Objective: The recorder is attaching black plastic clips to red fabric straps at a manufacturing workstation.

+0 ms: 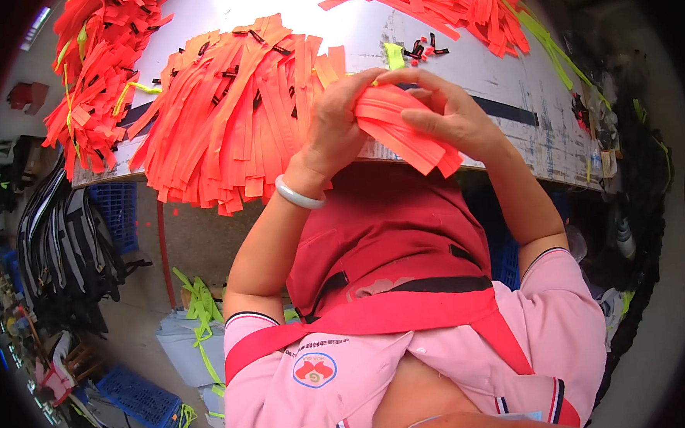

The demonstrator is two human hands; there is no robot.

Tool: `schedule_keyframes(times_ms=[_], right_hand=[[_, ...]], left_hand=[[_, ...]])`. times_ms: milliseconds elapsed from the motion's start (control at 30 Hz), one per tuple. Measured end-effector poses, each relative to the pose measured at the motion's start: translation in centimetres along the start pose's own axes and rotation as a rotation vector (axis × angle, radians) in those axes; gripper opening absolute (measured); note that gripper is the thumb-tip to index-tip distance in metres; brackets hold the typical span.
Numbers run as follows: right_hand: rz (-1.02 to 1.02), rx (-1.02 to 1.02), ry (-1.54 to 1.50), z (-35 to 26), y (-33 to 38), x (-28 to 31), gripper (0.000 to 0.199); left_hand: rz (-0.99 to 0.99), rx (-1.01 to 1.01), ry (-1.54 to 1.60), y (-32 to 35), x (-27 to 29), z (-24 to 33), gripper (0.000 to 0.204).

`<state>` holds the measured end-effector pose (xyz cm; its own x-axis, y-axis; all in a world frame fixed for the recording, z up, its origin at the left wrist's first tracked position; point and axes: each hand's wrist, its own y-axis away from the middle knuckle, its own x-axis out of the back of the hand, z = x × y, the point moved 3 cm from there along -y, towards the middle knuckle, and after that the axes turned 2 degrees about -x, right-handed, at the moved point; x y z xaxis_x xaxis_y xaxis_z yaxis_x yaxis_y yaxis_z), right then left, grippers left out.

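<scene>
Over the table's front edge, a folded bundle of bright orange fabric strips (pixel 397 130) hangs between my two hands. My left hand (pixel 338 121), with a pale bangle (pixel 299 193) on its wrist, is closed around the bundle's upper left end. My right hand (pixel 454 119) grips the same bundle from the right, thumb lying across its top and fingers bent behind. The loose strip ends point down to the right. Just left of my left hand spreads a large pile of orange strips (pixel 225 123) with small black tabs, drooping over the edge.
More orange strips lie at the table's far left (pixel 96 95) and far right (pixel 455 6). Beyond my hands are a yellow-green scrap (pixel 395 55) and small black-and-red pieces (pixel 424 49). Dark straps (pixel 69 244) hang at left, near a blue crate (pixel 139 403) on the floor.
</scene>
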<state>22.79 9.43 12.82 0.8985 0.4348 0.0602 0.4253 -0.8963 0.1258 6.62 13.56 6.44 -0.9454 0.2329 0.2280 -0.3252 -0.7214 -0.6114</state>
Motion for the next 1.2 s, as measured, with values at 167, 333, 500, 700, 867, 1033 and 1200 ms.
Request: schedule_keyframes(times_ms=[167,333,500,700,867,1033,1200], right_hand=[[0.300,0.245,0.118,1.1,0.9,3.7,0.045],[0.113,0.411,0.438,1.9,0.1,-3.1,0.065],[-0.163,0.092,0.115,8.4,-0.5,-9.9,0.049],[-0.363,-0.203,0.095,12.0,2.2,-11.9,0.032],[0.053,0.176,0.156,3.8,0.4,-7.9,0.018],[0.123,0.671,0.934,1.4,-1.0,-9.9,0.015],[0.083,0.681,0.894,1.0,-2.2,-9.1,0.013]], left_hand=[[0.499,0.219,0.518,-0.8,7.4,3.6,0.022],[0.436,0.361,0.981,3.2,9.3,5.5,0.027],[0.473,0.656,0.991,7.8,3.4,4.6,0.021],[0.365,0.756,0.952,11.5,3.4,3.1,0.016],[0.320,0.710,0.752,11.6,3.5,3.0,0.013],[0.268,0.699,0.698,11.4,1.8,3.6,0.010],[0.181,0.734,0.714,11.4,1.0,3.8,0.008]])
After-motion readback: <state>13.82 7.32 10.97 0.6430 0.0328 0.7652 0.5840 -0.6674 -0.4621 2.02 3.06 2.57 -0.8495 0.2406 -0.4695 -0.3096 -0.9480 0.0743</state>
